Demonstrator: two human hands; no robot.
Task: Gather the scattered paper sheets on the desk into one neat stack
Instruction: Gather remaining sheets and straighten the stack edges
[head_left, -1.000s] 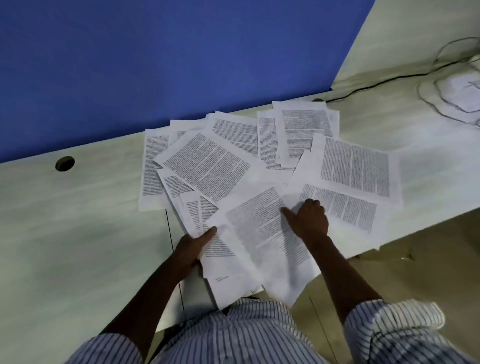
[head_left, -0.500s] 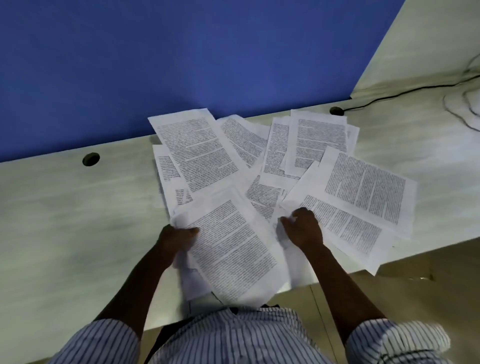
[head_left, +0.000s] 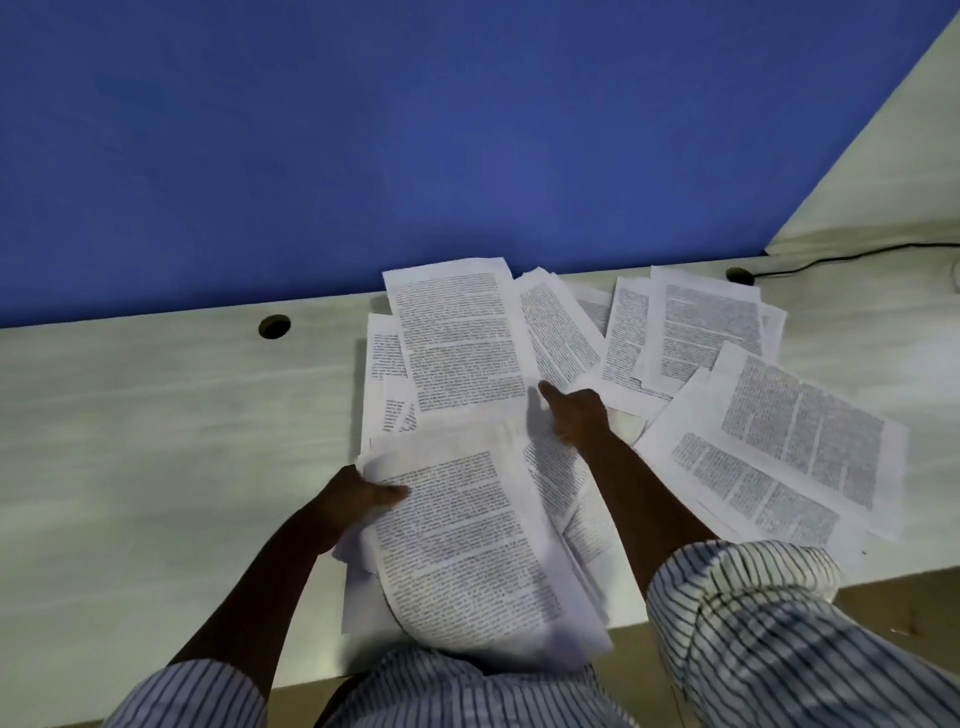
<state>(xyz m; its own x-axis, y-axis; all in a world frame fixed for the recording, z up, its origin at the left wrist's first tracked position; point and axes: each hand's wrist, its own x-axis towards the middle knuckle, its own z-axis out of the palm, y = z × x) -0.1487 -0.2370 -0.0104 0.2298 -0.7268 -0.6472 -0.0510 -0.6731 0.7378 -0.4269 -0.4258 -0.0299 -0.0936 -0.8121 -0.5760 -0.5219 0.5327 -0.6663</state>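
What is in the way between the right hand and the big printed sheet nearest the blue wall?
Nothing visible. The right hand, one finger outstretched, is at the lower right corner of that white printed paper sheet; other loose sheets lie around it. The left hand grips the gathered bundle.

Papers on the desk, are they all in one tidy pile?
No: many paper sheets lie fanned out across the desk, and the left hand grips only a few of them.
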